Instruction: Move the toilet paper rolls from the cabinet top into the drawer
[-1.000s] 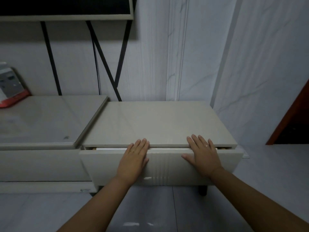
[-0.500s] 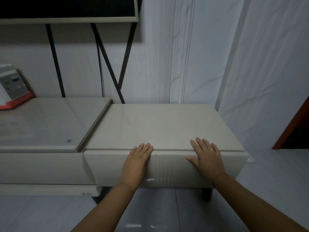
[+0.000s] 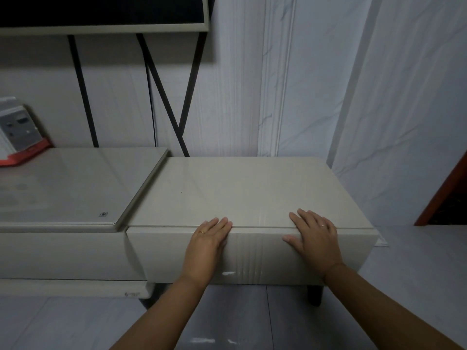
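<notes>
The toilet paper rolls are hidden from my view, so I cannot tell where they lie. The drawer [image 3: 252, 256] is pushed in flush, with only a thin seam between its front and the cabinet top [image 3: 240, 190] above it.

Both my hands lie flat on that front, gripping nothing. My left hand [image 3: 206, 242] presses its palm just left of the ribbed strip at the middle of the front, fingers straight and close together, their tips reaching the seam. My right hand [image 3: 314, 236] rests towards the right end, well apart from the left. Its fingers are spread, the tips lie over the near edge of the cabinet top, and the thumb points left along the front. Each hand has a ring on one finger.

A dark leg [image 3: 314, 295] shows under the right near corner of the cabinet, on the pale tiled floor [image 3: 252, 322]. Touching the cabinet on the left stands a longer low unit [image 3: 63, 188] with a glossy top. At its far left end sits a grey and red device [image 3: 20, 132]. Black struts [image 3: 164, 97] run up the far wall to a dark screen [image 3: 101, 8]. At the far right is a reddish door frame [image 3: 444, 193].
</notes>
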